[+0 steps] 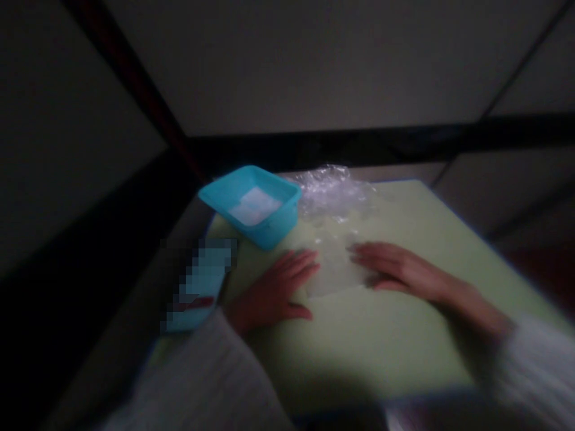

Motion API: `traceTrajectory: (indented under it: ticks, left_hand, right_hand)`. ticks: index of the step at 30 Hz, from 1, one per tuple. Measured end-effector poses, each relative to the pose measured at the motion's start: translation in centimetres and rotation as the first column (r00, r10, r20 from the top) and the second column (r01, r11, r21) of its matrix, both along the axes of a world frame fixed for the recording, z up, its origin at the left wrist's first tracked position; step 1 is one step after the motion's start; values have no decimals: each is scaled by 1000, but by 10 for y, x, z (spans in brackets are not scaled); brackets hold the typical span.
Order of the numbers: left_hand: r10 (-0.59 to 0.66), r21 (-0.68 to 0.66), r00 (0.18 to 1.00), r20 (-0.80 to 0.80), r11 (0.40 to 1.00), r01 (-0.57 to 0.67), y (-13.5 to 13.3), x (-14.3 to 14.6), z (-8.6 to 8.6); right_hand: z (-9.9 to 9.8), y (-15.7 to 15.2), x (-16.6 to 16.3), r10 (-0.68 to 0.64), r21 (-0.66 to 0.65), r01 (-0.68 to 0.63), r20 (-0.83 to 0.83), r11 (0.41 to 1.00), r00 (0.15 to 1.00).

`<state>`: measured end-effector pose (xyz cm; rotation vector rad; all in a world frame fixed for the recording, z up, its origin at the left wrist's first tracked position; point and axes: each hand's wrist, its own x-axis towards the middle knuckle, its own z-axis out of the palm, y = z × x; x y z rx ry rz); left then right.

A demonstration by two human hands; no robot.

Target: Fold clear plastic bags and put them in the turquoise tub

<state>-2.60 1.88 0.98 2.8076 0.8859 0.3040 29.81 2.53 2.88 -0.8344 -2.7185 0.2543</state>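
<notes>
A clear plastic bag [335, 269] lies flat on the yellow-green tabletop [359, 341] between my two hands. My left hand [285, 284] rests at its left edge, fingers stretched out and thumb apart. On the opposite edge lies my right hand [390, 266], its fingers extended over the plastic. Neither hand is wrapped around anything. Just beyond the bag, more crumpled clear plastic [335, 191] is heaped at the back of the table. The picture is dim and blurred, so fine detail of the bag is lost.
A blue plastic basket [283, 224] with white flat pieces [256, 203] inside stands at the back left. Along the left edge lies a pixelated light-blue flat object [197, 293] with a dark red mark. A pale wall [314, 72] rises behind the table.
</notes>
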Motion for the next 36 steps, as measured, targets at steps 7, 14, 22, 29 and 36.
traceTrajectory:
  ticks: [7, 14, 22, 29, 36]
  left_hand:
    - [-59, 51, 994, 91, 997, 55, -5, 7, 4]
    - [-34, 54, 995, 91, 998, 29, -6, 8, 1]
    - [4, 59, 995, 97, 998, -9, -8, 11, 0]
    - [24, 68, 992, 122, 997, -32, -9, 14, 1]
    - [31, 101, 987, 158, 994, -47, -7, 15, -2]
  right_hand:
    - [2, -9, -3, 102, 143, -110, 63, 984, 993]
    - [3, -11, -7, 70, 227, -103, 147, 968, 987]
    - [7, -14, -6, 31, 288, -60, 105, 956, 994]
    - [-1, -10, -2, 22, 283, -14, -24, 959, 999]
    - [5, -9, -8, -62, 70, 80, -227, 994, 972]
